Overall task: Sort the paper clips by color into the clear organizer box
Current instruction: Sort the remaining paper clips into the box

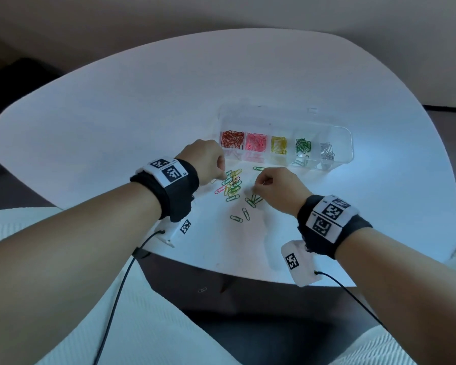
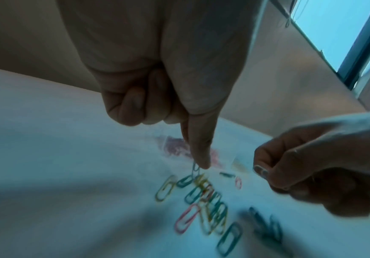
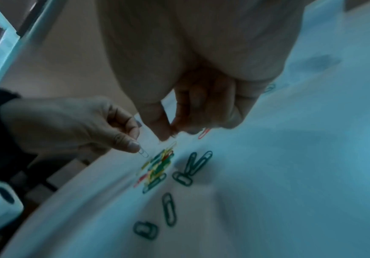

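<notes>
Forearms nearest the lens, banded with black wrist straps bearing printed markers, reaching over a white table.

Left hand: fingers curled under, thumb and forefinger pinched together on a silver clip dangling just above the pile; shown plainly in the right wrist view. Right hand: thumb and forefinger tips pressed together over the green clips; something thin possibly held between them, too blurred to confirm.

Clear organizer box beyond the hands, lid open, five compartments in a row. Left to right: red clips, pink clips, yellow clips, green clips, silver clips. Each compartment already well stocked, one colour apiece.

Unsorted pile between the hands, on the table just in front of the box: mostly green and yellow, one pink clip at its left edge. Loose green clips scattered nearer the table edge; another single green one close to the box front. One clip apparently lying on the floor below the table.

Judged well past halfway: bulk sorted, a modest heap and several strays left, greens in the majority. Floor clip likely to be overlooked.
</notes>
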A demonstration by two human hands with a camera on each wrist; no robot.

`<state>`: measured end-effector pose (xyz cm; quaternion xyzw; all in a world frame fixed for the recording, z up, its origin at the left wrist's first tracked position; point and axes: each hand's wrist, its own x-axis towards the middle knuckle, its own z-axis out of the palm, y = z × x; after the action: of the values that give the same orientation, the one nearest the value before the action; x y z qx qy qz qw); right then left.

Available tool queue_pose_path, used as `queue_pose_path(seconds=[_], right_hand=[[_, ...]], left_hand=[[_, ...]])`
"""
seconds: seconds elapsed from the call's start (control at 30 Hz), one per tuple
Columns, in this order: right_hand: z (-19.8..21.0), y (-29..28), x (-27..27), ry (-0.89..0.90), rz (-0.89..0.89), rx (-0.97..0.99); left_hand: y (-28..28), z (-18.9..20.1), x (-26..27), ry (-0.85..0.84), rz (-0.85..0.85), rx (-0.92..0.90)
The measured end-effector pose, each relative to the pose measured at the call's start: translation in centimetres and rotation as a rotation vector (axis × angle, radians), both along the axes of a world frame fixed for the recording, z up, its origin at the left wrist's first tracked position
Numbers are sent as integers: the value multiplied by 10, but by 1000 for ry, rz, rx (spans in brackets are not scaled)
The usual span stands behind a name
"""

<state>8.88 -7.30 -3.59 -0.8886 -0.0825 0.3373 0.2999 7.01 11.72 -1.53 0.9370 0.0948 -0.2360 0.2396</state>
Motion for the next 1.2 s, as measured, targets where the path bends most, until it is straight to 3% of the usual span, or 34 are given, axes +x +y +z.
queue_pose_path(seconds=[0.13, 0.3, 0.5, 0.63, 0.83, 0.93, 1.03, 1.2], right_hand=[[27, -21, -2, 385, -322, 342], [57, -68, 9, 605, -444, 560], [65, -102, 38, 448, -804, 697], [63, -111, 56, 407, -1032, 761], [70, -110, 79, 404, -1152, 924], [69, -111, 87, 443, -1125, 915], [67, -111, 90, 541, -992, 758], [70, -107, 91, 507, -926, 775]], left_hand=[[-13, 22, -1, -36, 99, -250], [-36, 40, -1, 86, 561, -910], [-83, 51, 8, 122, 732, -1260], [-122, 56, 31, 97, 736, -1277], [-165, 46, 58, 193, 776, -1131], [-173, 41, 70, 218, 827, -1074], [-175, 42, 81, 204, 850, -1016], [-179, 43, 98, 124, 906, -1127]])
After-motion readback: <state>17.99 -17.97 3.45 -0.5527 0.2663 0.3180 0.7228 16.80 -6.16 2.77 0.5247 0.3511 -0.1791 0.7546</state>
